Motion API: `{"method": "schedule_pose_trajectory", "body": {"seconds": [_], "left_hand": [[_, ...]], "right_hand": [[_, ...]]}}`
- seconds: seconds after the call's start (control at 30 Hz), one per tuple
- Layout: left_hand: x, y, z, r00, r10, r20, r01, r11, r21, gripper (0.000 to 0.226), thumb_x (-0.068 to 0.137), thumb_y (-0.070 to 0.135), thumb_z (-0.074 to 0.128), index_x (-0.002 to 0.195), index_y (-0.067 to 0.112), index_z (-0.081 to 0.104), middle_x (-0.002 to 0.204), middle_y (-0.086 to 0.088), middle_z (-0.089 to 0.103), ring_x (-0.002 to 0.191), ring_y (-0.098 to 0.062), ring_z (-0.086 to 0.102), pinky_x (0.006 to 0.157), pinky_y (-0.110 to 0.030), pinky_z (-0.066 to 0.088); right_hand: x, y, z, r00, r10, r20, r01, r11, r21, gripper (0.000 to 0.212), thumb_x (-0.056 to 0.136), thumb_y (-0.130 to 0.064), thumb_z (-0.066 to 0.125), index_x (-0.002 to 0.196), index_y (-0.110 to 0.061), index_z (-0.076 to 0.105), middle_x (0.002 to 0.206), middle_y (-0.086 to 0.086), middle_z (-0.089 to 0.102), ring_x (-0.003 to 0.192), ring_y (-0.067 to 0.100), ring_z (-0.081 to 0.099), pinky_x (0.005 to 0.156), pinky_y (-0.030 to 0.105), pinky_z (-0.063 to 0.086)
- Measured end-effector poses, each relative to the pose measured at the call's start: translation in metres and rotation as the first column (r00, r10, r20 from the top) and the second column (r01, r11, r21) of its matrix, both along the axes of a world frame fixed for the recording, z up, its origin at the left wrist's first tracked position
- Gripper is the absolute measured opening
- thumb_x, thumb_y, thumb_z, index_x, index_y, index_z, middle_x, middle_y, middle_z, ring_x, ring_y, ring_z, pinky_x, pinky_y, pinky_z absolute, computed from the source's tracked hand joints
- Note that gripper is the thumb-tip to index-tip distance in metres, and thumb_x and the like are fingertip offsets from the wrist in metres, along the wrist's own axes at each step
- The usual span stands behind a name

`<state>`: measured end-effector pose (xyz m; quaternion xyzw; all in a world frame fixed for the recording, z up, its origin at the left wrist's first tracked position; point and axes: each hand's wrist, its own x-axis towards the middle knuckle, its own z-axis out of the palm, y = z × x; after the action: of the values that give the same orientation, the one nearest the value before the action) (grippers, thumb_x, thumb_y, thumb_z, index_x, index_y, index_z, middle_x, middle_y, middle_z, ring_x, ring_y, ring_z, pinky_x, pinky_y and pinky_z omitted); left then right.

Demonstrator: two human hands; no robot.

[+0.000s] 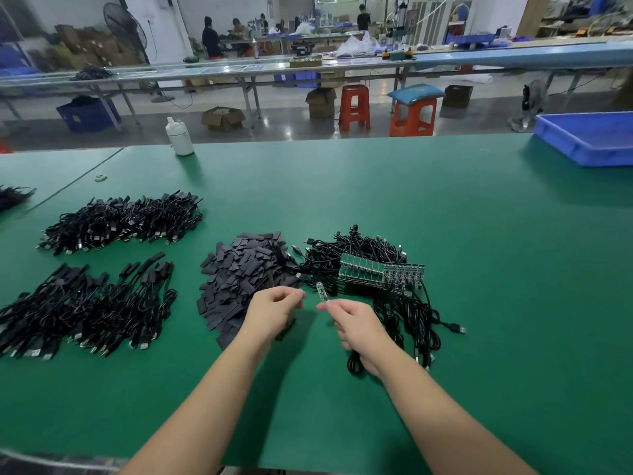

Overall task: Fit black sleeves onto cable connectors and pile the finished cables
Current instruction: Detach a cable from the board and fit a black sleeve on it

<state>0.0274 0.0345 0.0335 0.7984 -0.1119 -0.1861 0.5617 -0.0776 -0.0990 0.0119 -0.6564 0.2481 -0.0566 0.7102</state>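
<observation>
My right hand (356,325) pinches a small bare connector board (321,291) that stands up from its fingertips; the cable runs down under the wrist. My left hand (274,311) hovers just left of it with fingers curled; whether it holds a sleeve I cannot tell. Behind my left hand lies a heap of loose black sleeves (246,272). Unsleeved cables (359,255) with a row of green boards (376,274) sit behind my right hand. Two piles of sleeved cables lie at left, one far (123,221) and one near (85,310).
The work lies on a green table (479,303). A white bottle (180,137) stands at its far edge, a blue tray (589,138) at the far right. Beyond are red stools, cardboard boxes and other benches with people.
</observation>
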Motion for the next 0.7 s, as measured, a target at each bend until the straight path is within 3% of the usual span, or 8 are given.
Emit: {"method": "schedule_pose_trajectory", "body": {"seconds": [0.1, 0.23, 0.33, 0.4, 0.43, 0.5, 0.57, 0.7], "left_hand": [[0.01, 0.012, -0.02, 0.943, -0.079, 0.322, -0.075, 0.895, 0.44, 0.011, 0.09, 0.031, 0.065, 0.087, 0.024, 0.072, 0.08, 0.009, 0.07, 0.075, -0.012, 0.061, 0.065, -0.024, 0.044], [0.014, 0.017, -0.039, 0.915, -0.257, 0.312, -0.019, 0.743, 0.669, 0.03, 0.09, 0.046, 0.064, 0.109, 0.023, 0.068, 0.105, -0.001, 0.063, 0.095, -0.023, 0.063, 0.081, -0.034, 0.053], [0.014, 0.017, -0.049, 0.901, -0.316, 0.295, -0.001, 0.68, 0.733, 0.037, 0.091, 0.043, 0.065, 0.119, 0.021, 0.063, 0.112, -0.003, 0.057, 0.099, -0.026, 0.061, 0.085, -0.037, 0.053], [0.015, 0.017, -0.052, 0.896, -0.308, 0.319, -0.023, 0.687, 0.726, 0.032, 0.091, 0.039, 0.065, 0.118, 0.021, 0.063, 0.113, -0.002, 0.056, 0.099, -0.026, 0.061, 0.084, -0.037, 0.052], [0.015, 0.016, -0.053, 0.893, -0.304, 0.331, -0.031, 0.692, 0.721, 0.028, 0.092, 0.038, 0.065, 0.114, 0.021, 0.063, 0.112, -0.002, 0.056, 0.097, -0.025, 0.061, 0.083, -0.037, 0.053], [0.016, 0.016, -0.053, 0.887, -0.309, 0.344, -0.033, 0.7, 0.713, 0.019, 0.092, 0.034, 0.064, 0.107, 0.022, 0.064, 0.108, -0.001, 0.056, 0.092, -0.023, 0.061, 0.079, -0.036, 0.053], [0.016, 0.016, -0.052, 0.874, -0.329, 0.359, -0.028, 0.702, 0.712, 0.013, 0.093, 0.031, 0.061, 0.102, 0.023, 0.064, 0.105, 0.002, 0.053, 0.087, -0.02, 0.06, 0.074, -0.035, 0.053], [0.015, 0.015, -0.051, 0.799, -0.363, 0.48, -0.091, 0.715, 0.693, 0.013, 0.096, 0.027, 0.052, 0.1, 0.024, 0.063, 0.104, 0.007, 0.056, 0.089, -0.017, 0.059, 0.067, -0.031, 0.048]], "right_hand": [[0.0, 0.001, -0.007, 0.996, 0.054, -0.064, -0.043, 0.987, 0.157, 0.024, 0.102, -0.027, 0.054, 0.095, -0.013, 0.073, 0.055, -0.004, 0.037, 0.044, 0.01, 0.027, 0.041, 0.022, 0.025], [-0.003, -0.003, -0.018, 0.985, 0.044, -0.166, -0.042, 0.999, 0.015, 0.02, 0.098, -0.02, 0.058, 0.096, -0.008, 0.074, 0.071, 0.002, 0.063, 0.045, 0.01, 0.047, 0.047, 0.024, 0.044], [-0.007, -0.011, -0.033, 0.969, -0.017, -0.245, -0.033, 0.979, -0.201, 0.02, 0.097, -0.024, 0.06, 0.091, -0.012, 0.075, 0.066, 0.002, 0.061, 0.043, 0.013, 0.04, 0.051, 0.026, 0.04], [-0.007, -0.013, -0.04, 0.977, -0.03, -0.209, -0.021, 0.971, -0.24, 0.015, 0.096, -0.024, 0.063, 0.095, -0.018, 0.077, 0.06, -0.003, 0.057, 0.042, 0.01, 0.038, 0.052, 0.024, 0.037], [-0.007, -0.014, -0.041, 0.982, -0.03, -0.186, -0.021, 0.963, -0.269, 0.014, 0.094, -0.025, 0.065, 0.102, -0.021, 0.077, 0.064, -0.007, 0.062, 0.042, 0.004, 0.04, 0.052, 0.021, 0.037], [-0.006, -0.018, -0.041, 0.986, -0.048, -0.16, -0.006, 0.947, -0.322, 0.024, 0.092, -0.025, 0.069, 0.115, -0.023, 0.074, 0.092, -0.011, 0.073, 0.054, -0.009, 0.05, 0.058, 0.011, 0.039], [-0.006, -0.024, -0.042, 0.988, -0.064, -0.144, 0.016, 0.948, -0.318, 0.027, 0.092, -0.024, 0.07, 0.119, -0.024, 0.072, 0.104, -0.012, 0.072, 0.064, -0.014, 0.054, 0.059, 0.005, 0.039], [-0.011, -0.03, -0.045, 0.984, -0.043, -0.173, -0.007, 0.96, -0.28, 0.027, 0.094, -0.018, 0.066, 0.12, -0.025, 0.072, 0.074, -0.009, 0.064, 0.037, -0.001, 0.036, 0.044, 0.011, 0.031]]}}
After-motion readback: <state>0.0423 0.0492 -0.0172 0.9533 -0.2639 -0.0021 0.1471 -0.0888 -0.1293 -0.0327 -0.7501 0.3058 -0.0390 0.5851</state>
